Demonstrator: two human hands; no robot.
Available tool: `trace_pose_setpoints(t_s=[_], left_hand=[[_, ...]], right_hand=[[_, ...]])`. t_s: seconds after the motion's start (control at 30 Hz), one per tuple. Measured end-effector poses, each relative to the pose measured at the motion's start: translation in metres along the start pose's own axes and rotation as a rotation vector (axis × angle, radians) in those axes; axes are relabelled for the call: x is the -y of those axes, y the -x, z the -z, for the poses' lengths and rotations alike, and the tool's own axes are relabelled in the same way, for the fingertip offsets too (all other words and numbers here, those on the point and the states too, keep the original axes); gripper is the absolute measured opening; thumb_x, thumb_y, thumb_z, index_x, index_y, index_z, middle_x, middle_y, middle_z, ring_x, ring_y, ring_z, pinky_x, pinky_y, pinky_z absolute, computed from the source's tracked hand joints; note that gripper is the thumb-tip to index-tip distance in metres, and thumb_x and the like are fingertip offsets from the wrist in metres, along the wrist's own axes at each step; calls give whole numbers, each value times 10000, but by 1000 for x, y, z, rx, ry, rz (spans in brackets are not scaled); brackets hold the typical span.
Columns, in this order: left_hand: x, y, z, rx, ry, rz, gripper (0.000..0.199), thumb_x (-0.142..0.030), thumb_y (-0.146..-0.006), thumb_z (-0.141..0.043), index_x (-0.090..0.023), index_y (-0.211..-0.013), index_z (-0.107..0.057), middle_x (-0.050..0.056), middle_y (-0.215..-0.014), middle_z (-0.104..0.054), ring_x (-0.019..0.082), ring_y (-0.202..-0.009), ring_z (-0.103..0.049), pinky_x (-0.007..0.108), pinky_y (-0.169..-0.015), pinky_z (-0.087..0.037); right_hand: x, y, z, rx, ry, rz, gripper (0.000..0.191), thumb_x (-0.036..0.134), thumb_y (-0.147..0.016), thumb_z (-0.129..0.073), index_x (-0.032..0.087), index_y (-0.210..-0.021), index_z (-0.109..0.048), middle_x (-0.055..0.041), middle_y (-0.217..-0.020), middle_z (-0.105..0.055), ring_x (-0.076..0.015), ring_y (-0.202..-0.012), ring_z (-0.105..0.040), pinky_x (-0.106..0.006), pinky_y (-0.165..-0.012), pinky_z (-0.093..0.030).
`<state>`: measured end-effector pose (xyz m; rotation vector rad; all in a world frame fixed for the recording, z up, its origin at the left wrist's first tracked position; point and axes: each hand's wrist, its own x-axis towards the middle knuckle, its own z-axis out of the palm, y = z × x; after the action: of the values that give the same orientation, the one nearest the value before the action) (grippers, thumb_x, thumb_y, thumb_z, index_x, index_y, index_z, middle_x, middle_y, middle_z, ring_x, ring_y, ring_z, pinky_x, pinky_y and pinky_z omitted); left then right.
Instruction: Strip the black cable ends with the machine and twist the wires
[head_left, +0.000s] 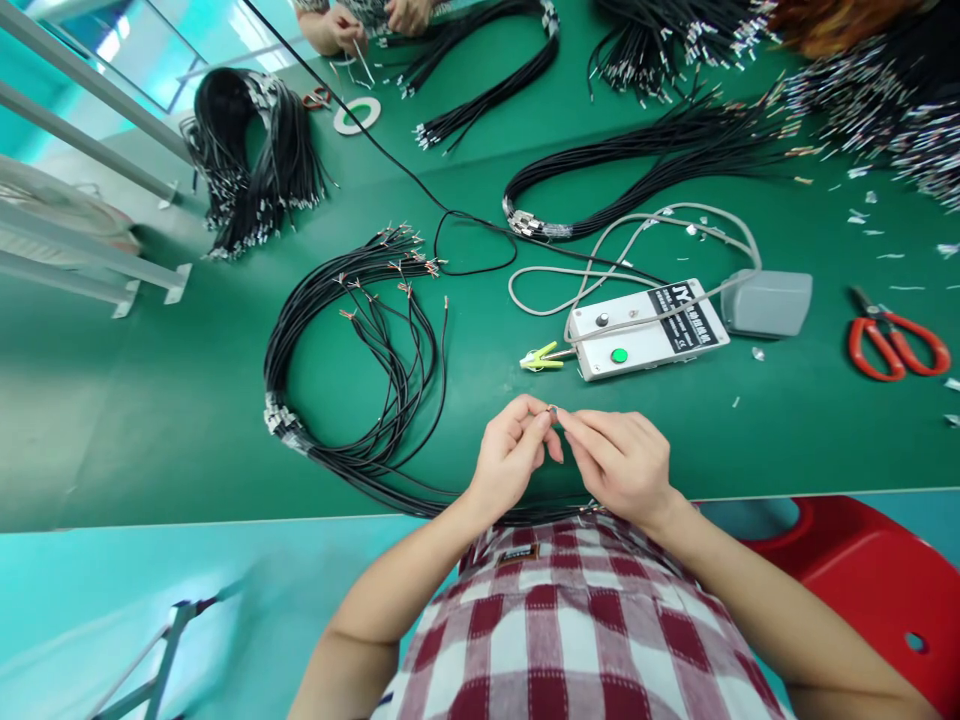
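Note:
Just in front of my body, my left hand (514,455) and my right hand (626,460) meet fingertip to fingertip. Both pinch a tiny cable end (553,410); its details are too small to make out. A curved bundle of black cables (274,350) lies to the left, its stripped ends showing coppery and coloured wires. That bundle runs along the table edge beneath my left wrist. Beyond my hands sits a white control box (649,330) with a green button and a yellow-green forked tip (543,358) at its left end.
A grey block (766,303) on a looped cord adjoins the box. Red-handled scissors (896,340) lie right. More cable bundles (585,165) and a tape ring (357,116) lie farther back. Another person's hands (375,25) work at the far edge. A red chair (862,590) stands right.

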<state>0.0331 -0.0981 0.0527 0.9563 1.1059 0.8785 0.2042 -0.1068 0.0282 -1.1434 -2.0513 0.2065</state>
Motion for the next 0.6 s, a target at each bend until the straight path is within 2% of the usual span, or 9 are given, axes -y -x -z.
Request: trace_pose_setpoints(t_s=[0.07, 0.13, 0.23, 0.33, 0.47, 0.6], left_hand=[[1, 0, 0, 0, -3, 3, 373, -535, -899, -594, -170, -882, -521, -21, -565, -620, 40, -381, -339, 190, -395, -238], [2, 0, 0, 5, -18, -4, 364, -527, -908, -586, -168, -893, -531, -18, -571, -625, 41, -384, -333, 193, -402, -244], [4, 1, 0, 3, -53, -28, 328, -497, -933, -566, -171, -909, -540, -18, -586, -628, 45, -404, -341, 196, -419, -257], [7, 3, 0, 3, -86, -48, 308, -483, -951, -544, -177, -920, -542, -17, -602, -629, 51, -425, -352, 200, -435, -263], [8, 3, -1, 3, -103, -70, 312, -490, -951, -541, -179, -932, -552, -18, -610, -626, 53, -435, -359, 199, -435, -258], [7, 0, 2, 78, 21, -11, 355, -526, -926, -561, -174, -901, -528, -15, -582, -622, 41, -382, -325, 193, -390, -212]], right_hand=[[0, 1, -1, -18, -70, -93, 363, 154, -908, -599, 277, -1245, -653, -53, -1054, -761, -182, -858, -714, -330, -733, -516], [1, -2, -2, -60, -236, -268, 315, 187, -924, -591, 264, -1224, -650, -58, -1058, -743, -168, -830, -697, -324, -733, -532], [2, -12, -1, -65, -507, -488, 162, 274, -914, -630, 239, -1061, -688, -46, -979, -715, -137, -709, -644, -302, -652, -524], [4, -20, -4, -14, -711, -619, 153, 359, -857, -702, 220, -919, -710, -32, -875, -697, -130, -655, -617, -287, -601, -504], [7, -25, -12, -18, -967, -777, 193, 405, -780, -768, 220, -809, -721, -14, -797, -678, -128, -648, -599, -273, -588, -500], [8, -27, -17, 55, -1208, -927, 220, 411, -745, -786, 209, -791, -713, 24, -676, -625, -82, -530, -459, -242, -513, -429]])
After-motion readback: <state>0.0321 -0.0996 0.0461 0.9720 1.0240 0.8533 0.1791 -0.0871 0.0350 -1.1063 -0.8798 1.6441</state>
